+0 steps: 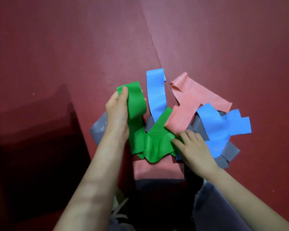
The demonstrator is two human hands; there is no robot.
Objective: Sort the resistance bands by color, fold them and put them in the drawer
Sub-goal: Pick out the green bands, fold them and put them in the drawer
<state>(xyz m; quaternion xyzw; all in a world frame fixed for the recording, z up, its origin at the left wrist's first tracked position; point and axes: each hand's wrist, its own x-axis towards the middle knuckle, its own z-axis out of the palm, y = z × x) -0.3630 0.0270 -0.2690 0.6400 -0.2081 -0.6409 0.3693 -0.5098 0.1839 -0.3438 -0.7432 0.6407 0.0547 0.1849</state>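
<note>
Seated over a dark red mat [73, 47], you work through a tangled heap of resistance bands. Your left hand [118, 107] holds the grip clamped on one end of the green band [154, 139], thumb pressed on top, lifting that end clear of the heap. Your right hand [193, 147] lies flat, fingers spread, on the band's crumpled lower part and on a blue band [218, 127] beside it. Another blue band [155, 90] stretches away from you, pink bands [183, 114] lie crossed to the right, and grey bands [98, 129] show beneath the pile, all loose on the mat.
</note>
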